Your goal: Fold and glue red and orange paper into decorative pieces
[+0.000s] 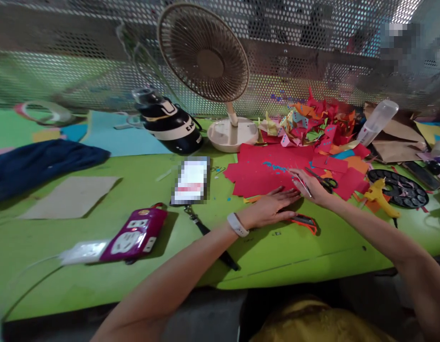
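Just before the red paper (253, 173) lies a cutter (306, 221), by my left hand (270, 209), whose fingers rest flat, loosely spread over the paper's near edge; at its right, my right hand (314, 189) pinches a slim tool (305, 185); blue bits (275, 166) sit on the paper's middle, scissors (327, 181) just beyond that hand, and past its far edge are scraps (314, 124) and a fan (210, 63)

Dimly lit, with glare at upper right through the perforated screen (287, 52); softly shadowed beside the socket block (136, 235); glossy across the surface (81, 289); stretched toward edges; pixelated over the phone (190, 183).
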A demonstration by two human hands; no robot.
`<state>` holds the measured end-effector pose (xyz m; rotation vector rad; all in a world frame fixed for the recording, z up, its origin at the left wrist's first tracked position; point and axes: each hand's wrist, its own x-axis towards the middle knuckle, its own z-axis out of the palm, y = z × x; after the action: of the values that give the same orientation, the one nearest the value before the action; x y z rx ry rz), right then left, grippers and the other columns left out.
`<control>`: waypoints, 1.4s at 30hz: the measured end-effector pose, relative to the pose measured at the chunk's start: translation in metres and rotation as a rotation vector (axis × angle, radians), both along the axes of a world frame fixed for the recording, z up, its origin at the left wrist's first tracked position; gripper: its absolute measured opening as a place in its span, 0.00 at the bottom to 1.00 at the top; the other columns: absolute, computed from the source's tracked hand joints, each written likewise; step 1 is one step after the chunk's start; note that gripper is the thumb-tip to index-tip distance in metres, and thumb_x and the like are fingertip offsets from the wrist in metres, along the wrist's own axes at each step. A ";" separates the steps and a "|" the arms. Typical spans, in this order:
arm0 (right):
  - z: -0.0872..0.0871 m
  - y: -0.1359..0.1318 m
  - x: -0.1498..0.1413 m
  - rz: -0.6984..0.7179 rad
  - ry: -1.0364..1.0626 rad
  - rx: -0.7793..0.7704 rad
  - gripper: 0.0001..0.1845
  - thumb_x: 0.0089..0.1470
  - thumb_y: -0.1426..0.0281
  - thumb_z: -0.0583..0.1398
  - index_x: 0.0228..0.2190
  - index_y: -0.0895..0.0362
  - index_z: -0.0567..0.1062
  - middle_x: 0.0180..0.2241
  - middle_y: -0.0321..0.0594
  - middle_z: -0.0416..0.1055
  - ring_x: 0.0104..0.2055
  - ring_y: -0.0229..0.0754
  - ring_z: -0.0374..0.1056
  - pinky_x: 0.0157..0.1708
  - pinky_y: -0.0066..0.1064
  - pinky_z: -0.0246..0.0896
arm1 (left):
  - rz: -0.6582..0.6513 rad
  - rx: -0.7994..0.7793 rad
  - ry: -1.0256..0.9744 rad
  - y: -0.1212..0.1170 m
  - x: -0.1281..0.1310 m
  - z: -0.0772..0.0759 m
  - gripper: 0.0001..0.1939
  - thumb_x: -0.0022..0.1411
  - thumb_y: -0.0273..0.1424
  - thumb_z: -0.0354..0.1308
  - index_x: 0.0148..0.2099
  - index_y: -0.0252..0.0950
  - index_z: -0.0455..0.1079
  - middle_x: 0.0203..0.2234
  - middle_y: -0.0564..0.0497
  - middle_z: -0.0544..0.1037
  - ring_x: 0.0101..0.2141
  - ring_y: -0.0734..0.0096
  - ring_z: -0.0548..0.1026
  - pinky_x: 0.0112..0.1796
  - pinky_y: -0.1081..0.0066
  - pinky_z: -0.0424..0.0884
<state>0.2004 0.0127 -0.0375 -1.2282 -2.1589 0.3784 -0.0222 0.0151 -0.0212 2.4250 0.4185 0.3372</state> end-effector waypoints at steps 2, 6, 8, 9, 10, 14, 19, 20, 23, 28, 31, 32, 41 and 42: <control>-0.002 -0.007 0.011 -0.002 0.019 -0.021 0.21 0.65 0.67 0.49 0.57 0.56 0.65 0.55 0.53 0.72 0.56 0.46 0.71 0.53 0.42 0.69 | -0.014 0.072 0.065 -0.001 0.000 -0.002 0.30 0.71 0.47 0.48 0.68 0.37 0.59 0.67 0.39 0.60 0.67 0.56 0.56 0.66 0.54 0.47; -0.008 -0.008 0.041 -0.090 -0.011 -0.003 0.21 0.65 0.66 0.48 0.56 0.57 0.66 0.54 0.57 0.71 0.58 0.51 0.69 0.55 0.50 0.66 | -0.029 0.140 0.092 -0.001 0.001 -0.007 0.31 0.71 0.48 0.45 0.69 0.37 0.57 0.68 0.39 0.58 0.68 0.58 0.55 0.66 0.55 0.44; -0.012 -0.003 0.057 -0.167 -0.062 0.032 0.22 0.64 0.66 0.48 0.56 0.59 0.66 0.53 0.58 0.72 0.56 0.53 0.70 0.55 0.51 0.65 | -0.028 0.150 0.093 -0.001 0.001 -0.008 0.31 0.72 0.49 0.44 0.69 0.37 0.58 0.68 0.39 0.57 0.68 0.58 0.55 0.66 0.54 0.44; -0.014 0.000 0.064 -0.206 -0.089 0.048 0.22 0.63 0.66 0.49 0.56 0.59 0.66 0.53 0.59 0.72 0.55 0.54 0.71 0.55 0.52 0.65 | -0.028 0.151 0.090 -0.001 0.001 -0.008 0.31 0.72 0.48 0.44 0.69 0.37 0.58 0.68 0.39 0.57 0.68 0.58 0.55 0.66 0.54 0.43; -0.015 0.002 0.071 -0.246 -0.113 0.060 0.23 0.63 0.67 0.49 0.56 0.60 0.66 0.53 0.60 0.72 0.54 0.55 0.71 0.54 0.52 0.65 | -0.030 0.150 0.085 -0.001 0.001 -0.008 0.31 0.72 0.48 0.44 0.69 0.37 0.58 0.68 0.39 0.57 0.68 0.58 0.54 0.66 0.54 0.43; -0.016 0.004 0.083 -0.401 -0.186 0.064 0.25 0.62 0.66 0.49 0.56 0.64 0.65 0.51 0.65 0.72 0.49 0.60 0.73 0.50 0.57 0.66 | -0.040 0.168 0.075 0.000 0.001 -0.008 0.30 0.72 0.47 0.45 0.69 0.37 0.57 0.68 0.39 0.57 0.68 0.58 0.54 0.66 0.53 0.43; 0.002 -0.007 0.069 -0.216 -0.295 0.052 0.29 0.63 0.57 0.54 0.60 0.58 0.64 0.57 0.57 0.69 0.57 0.58 0.69 0.54 0.55 0.65 | -0.039 0.291 0.081 -0.002 0.003 -0.006 0.30 0.72 0.45 0.45 0.67 0.32 0.61 0.66 0.36 0.60 0.66 0.55 0.59 0.65 0.51 0.51; 0.006 -0.010 0.066 -0.137 -0.340 0.046 0.30 0.62 0.55 0.55 0.60 0.56 0.64 0.59 0.55 0.69 0.59 0.57 0.68 0.55 0.54 0.64 | -0.044 0.321 0.054 -0.002 0.003 -0.006 0.28 0.72 0.45 0.46 0.65 0.32 0.63 0.65 0.36 0.63 0.65 0.55 0.62 0.64 0.53 0.55; 0.009 -0.012 0.060 0.015 -0.450 0.064 0.28 0.61 0.56 0.58 0.59 0.55 0.67 0.57 0.52 0.71 0.59 0.56 0.67 0.56 0.54 0.64 | -0.051 0.403 -0.100 -0.002 0.001 -0.006 0.22 0.72 0.42 0.48 0.55 0.33 0.73 0.55 0.40 0.76 0.56 0.59 0.74 0.55 0.61 0.69; 0.002 -0.007 0.065 0.086 -0.482 0.254 0.17 0.66 0.68 0.53 0.53 0.56 0.73 0.46 0.47 0.79 0.49 0.45 0.75 0.57 0.47 0.65 | 0.197 0.552 -0.288 0.010 -0.007 -0.004 0.14 0.71 0.38 0.53 0.43 0.36 0.77 0.38 0.46 0.84 0.39 0.66 0.81 0.41 0.66 0.76; 0.002 -0.004 0.069 0.076 -0.497 0.332 0.17 0.66 0.72 0.51 0.50 0.57 0.75 0.38 0.44 0.81 0.42 0.42 0.76 0.59 0.46 0.62 | 0.307 0.585 -0.299 0.022 -0.016 0.002 0.11 0.69 0.36 0.55 0.40 0.35 0.75 0.36 0.47 0.83 0.37 0.66 0.79 0.38 0.67 0.75; 0.003 -0.004 0.070 0.059 -0.499 0.343 0.17 0.66 0.73 0.51 0.50 0.57 0.75 0.37 0.44 0.81 0.42 0.43 0.76 0.59 0.46 0.62 | 0.312 0.593 -0.287 0.025 -0.019 0.003 0.11 0.69 0.37 0.56 0.38 0.35 0.75 0.36 0.47 0.82 0.37 0.65 0.79 0.39 0.66 0.75; 0.000 0.008 0.064 -0.082 -0.484 0.319 0.19 0.63 0.76 0.50 0.48 0.55 0.77 0.34 0.42 0.80 0.37 0.44 0.75 0.56 0.44 0.63 | 0.390 0.584 -0.115 0.037 -0.029 -0.005 0.09 0.71 0.32 0.51 0.48 0.35 0.71 0.44 0.44 0.81 0.42 0.64 0.79 0.38 0.68 0.75; 0.000 0.011 0.062 -0.094 -0.481 0.309 0.19 0.63 0.76 0.50 0.47 0.54 0.77 0.34 0.42 0.80 0.37 0.44 0.75 0.57 0.44 0.63 | 0.381 0.585 -0.109 0.037 -0.029 -0.006 0.10 0.71 0.31 0.50 0.48 0.35 0.71 0.44 0.45 0.81 0.41 0.66 0.79 0.37 0.69 0.74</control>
<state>0.2624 0.0237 -0.0379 -1.3284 -2.4207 -0.3152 -0.0516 0.0525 -0.0273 2.8576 0.8301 0.8538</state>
